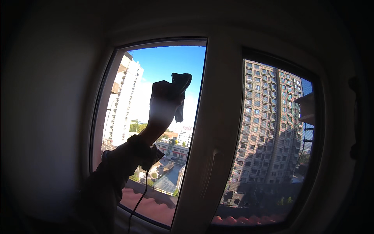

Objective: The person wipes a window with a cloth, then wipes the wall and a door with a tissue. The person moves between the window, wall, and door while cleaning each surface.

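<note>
My left hand point(165, 98) is raised in front of the left window pane point(172, 61), dark against the bright sky. Its fingers are closed on a dark cloth point(182, 80), which sticks out above the fist and hangs down along its right side. The cloth looks to be at the glass, though contact cannot be made out. A dark sleeve point(117, 163) covers the forearm, and a small dark device point(152, 158) sits at the wrist. From it a thin cable point(141, 197) runs down. My right hand is out of view.
A light window frame point(217, 87) with a handle point(215, 162) divides the left pane from a screened right pane point(263, 131). Left of the window is a plain wall point(49, 117). Outside are tall buildings point(128, 96) and red roof tiles point(149, 204).
</note>
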A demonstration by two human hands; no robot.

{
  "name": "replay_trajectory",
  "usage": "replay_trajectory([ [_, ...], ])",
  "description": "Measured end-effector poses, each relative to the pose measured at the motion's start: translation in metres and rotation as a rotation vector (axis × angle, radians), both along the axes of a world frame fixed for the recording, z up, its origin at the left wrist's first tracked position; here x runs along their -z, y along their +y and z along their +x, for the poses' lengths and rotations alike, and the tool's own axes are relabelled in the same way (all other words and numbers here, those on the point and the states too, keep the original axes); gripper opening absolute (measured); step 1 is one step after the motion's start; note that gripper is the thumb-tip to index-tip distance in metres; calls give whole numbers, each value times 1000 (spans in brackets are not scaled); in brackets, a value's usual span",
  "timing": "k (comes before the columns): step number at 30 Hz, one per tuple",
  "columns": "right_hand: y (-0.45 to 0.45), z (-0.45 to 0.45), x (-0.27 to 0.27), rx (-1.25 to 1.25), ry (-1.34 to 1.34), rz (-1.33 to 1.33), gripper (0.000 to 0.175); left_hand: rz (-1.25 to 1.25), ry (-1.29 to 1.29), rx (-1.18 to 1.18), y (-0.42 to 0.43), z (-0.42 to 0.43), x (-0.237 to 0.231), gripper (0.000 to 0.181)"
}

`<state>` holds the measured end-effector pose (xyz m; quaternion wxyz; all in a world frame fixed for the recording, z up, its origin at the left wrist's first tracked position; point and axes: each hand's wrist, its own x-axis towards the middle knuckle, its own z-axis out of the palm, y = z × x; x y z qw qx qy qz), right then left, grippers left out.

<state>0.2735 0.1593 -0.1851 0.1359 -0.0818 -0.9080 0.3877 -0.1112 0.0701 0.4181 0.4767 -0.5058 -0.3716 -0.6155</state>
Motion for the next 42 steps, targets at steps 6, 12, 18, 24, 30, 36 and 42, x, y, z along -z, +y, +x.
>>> replay_trajectory([
  [6,-11,-34,8,83,-86,16,32,53,492,-176,17,13,5,43],
  [12,-10,-66,-11,4,-158,-55,34,91,637,-522,15,5,4,37],
  [18,-16,-83,-23,-68,-141,-106,35,112,711,-547,2,-17,-15,52],
  [24,-23,-113,-29,-83,-162,-107,35,13,698,-554,-44,-82,-48,43],
  [30,-35,-146,-31,-106,-172,-109,34,-138,459,-741,-126,-186,-76,52],
  [36,-47,-160,-29,-94,-156,-129,34,101,237,-1742,-224,-274,-47,51],
  [42,-44,-143,-28,-88,-128,-133,34,-137,-334,-1094,-202,-208,-39,47],
])
